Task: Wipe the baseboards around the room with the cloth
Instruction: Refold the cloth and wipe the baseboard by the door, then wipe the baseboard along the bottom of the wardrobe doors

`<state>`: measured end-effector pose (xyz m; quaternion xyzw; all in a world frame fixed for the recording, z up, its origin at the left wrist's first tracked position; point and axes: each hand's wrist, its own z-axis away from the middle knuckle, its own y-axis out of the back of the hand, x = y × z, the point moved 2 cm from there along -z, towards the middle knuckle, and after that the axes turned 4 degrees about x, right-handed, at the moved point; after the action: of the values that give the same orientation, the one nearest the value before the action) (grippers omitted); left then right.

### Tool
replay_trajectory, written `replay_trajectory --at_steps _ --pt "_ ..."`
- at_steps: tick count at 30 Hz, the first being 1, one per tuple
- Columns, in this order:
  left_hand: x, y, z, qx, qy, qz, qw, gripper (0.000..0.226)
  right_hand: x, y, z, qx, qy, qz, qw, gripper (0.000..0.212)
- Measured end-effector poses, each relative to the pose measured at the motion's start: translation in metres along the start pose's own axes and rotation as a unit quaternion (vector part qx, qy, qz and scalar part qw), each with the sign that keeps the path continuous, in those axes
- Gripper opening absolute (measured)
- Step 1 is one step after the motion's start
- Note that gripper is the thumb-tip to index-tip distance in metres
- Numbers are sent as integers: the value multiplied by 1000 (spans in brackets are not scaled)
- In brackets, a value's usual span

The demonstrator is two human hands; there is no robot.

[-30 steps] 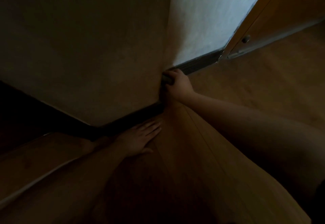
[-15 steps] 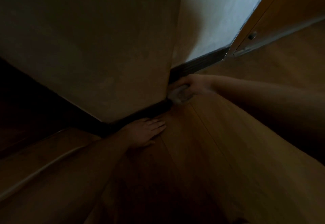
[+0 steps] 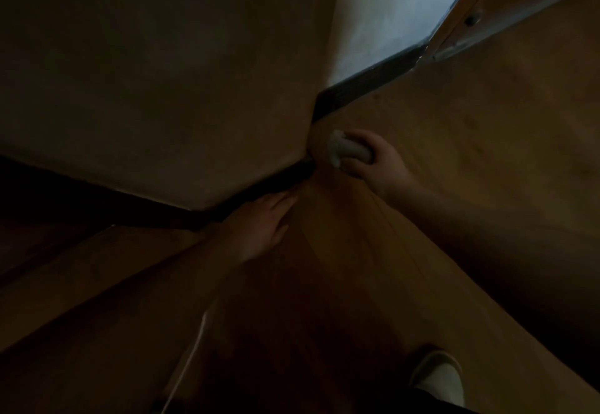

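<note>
A dark baseboard [image 3: 367, 83] runs along the foot of the lit wall and turns at an outer wall corner, continuing left in shadow as baseboard [image 3: 266, 186]. My right hand [image 3: 373, 160] is shut on a pale bunched cloth [image 3: 342, 150], held just right of the corner and a little off the baseboard, low over the wood floor. My left hand [image 3: 259, 225] lies flat with fingers spread on the floor, its fingertips beside the shadowed baseboard.
The scene is very dim. A wooden door and its frame [image 3: 461, 23] stand at the upper right. A thin white cable [image 3: 194, 345] crosses the floor at lower left. A white slipper [image 3: 438, 378] shows at the bottom right.
My right hand with the cloth has come away from the corner baseboard, moving down and right. My left hand stays flat on the floor. The view has shifted, showing the slipper.
</note>
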<state>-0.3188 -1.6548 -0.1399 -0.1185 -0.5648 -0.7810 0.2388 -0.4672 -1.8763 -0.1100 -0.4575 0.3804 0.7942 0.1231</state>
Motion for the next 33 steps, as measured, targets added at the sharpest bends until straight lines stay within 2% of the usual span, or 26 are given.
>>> replay_trajectory --at_steps 5,9,15,20,24,28,33 --pt "33 19 27 45 55 50 996 58 -27 5 66 49 -17 -47 998 47" --pt "73 43 54 24 137 139 980 58 -57 19 125 88 -55 -97 990 43" --pt "142 117 101 70 155 250 953 56 -120 67 214 102 -110 -136 979 46" --pt "216 202 136 89 126 318 935 52 -199 123 276 108 -129 -172 971 46" --pt "272 294 160 105 57 343 932 53 -277 177 307 95 -121 -174 973 44" --pt "318 396 194 111 -2 340 934 66 -373 231 332 60 -75 -154 983 38" --pt "373 490 245 79 -59 347 933 77 -478 276 374 41 -37 -205 977 37"
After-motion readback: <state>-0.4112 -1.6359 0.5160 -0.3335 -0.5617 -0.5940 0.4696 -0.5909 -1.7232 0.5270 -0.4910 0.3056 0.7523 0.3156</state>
